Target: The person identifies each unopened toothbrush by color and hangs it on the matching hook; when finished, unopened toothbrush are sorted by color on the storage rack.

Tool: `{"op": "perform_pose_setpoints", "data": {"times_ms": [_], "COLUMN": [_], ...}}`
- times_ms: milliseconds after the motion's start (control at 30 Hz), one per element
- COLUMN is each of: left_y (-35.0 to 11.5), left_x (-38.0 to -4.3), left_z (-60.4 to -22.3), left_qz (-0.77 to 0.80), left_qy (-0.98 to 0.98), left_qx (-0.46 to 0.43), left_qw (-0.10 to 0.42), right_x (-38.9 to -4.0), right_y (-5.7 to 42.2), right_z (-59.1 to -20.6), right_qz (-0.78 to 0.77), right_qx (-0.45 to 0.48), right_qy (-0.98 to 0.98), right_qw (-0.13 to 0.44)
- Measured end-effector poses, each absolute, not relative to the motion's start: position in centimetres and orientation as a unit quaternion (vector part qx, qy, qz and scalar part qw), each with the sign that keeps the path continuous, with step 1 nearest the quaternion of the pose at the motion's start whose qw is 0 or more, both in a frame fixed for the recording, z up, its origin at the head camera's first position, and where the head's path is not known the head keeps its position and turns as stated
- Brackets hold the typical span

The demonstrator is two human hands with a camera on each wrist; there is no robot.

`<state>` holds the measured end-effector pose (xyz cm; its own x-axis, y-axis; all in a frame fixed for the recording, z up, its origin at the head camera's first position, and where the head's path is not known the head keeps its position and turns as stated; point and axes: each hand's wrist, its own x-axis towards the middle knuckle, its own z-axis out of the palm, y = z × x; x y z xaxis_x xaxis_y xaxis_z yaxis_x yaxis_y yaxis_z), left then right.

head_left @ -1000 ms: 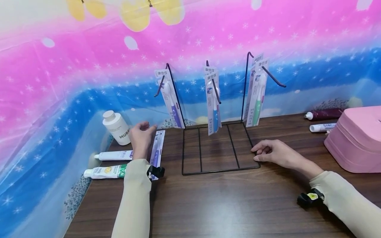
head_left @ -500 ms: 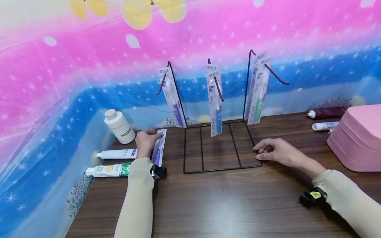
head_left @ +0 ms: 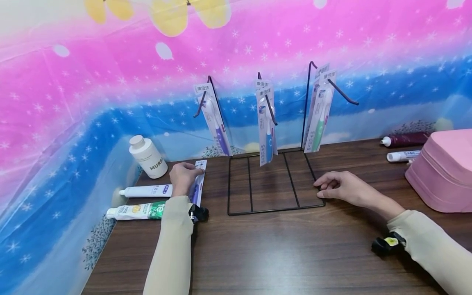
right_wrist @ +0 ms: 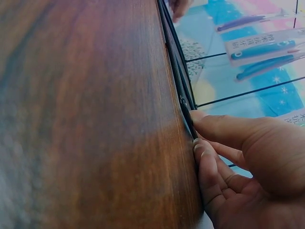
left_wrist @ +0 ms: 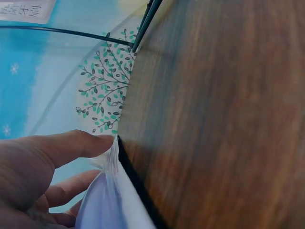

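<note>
A carded toothbrush (head_left: 199, 180) with a purple handle lies on the table left of the black wire display rack (head_left: 274, 210). My left hand (head_left: 182, 178) pinches its upper part, the thumb on one side and fingers on the other; in the left wrist view the clear blister (left_wrist: 102, 205) shows between them. On the right, my right hand (head_left: 343, 188) holds the right side of the rack's base between thumb and fingers. From the rack's hooks hang more carded toothbrushes: a purple one (head_left: 217, 127), blue ones (head_left: 266, 135) and green ones (head_left: 320, 119).
Left of my left hand stand a white bottle (head_left: 148, 157) and two lying toothpaste tubes, one white (head_left: 145, 191), one white-and-green (head_left: 134, 210). At the right are a pink case (head_left: 442, 172), a maroon tube (head_left: 405, 140) and a white tube (head_left: 403, 156). A patterned cloth (head_left: 147, 82) hangs behind.
My left hand has moved right and down onto the lying toothbrush pack and taken hold of it. The right hand stays on the rack. The hanging packs have swung slightly.
</note>
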<state>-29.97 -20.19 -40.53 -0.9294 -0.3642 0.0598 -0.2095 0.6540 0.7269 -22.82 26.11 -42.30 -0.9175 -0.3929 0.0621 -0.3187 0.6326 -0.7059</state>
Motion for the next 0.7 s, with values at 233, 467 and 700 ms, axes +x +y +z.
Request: {"op": "perform_pose_setpoints", "data": {"times_ms": [233, 467, 700], "left_y": [-20.1, -20.2, -20.2], "left_x": [-29.9, -29.7, -29.2], "left_z": [-40.6, -39.8, -37.5], "left_qz": [-0.371, -0.394, -0.485], "left_qy": [-0.908, -0.9, -0.851], "left_qx": [0.162, 0.149, 0.144], "left_qw": [0.111, 0.109, 0.145], "right_x": [-22.8, -22.6, -22.7], "right_y": [26.1, 26.2, 26.2], "right_z": [-42.4, -42.4, -42.3], "right_qz": [-0.383, -0.386, -0.382], "right_qx": [-0.192, -0.19, -0.194], "right_qy": [0.902, 0.901, 0.902], "right_qw": [0.051, 0.054, 0.053]}}
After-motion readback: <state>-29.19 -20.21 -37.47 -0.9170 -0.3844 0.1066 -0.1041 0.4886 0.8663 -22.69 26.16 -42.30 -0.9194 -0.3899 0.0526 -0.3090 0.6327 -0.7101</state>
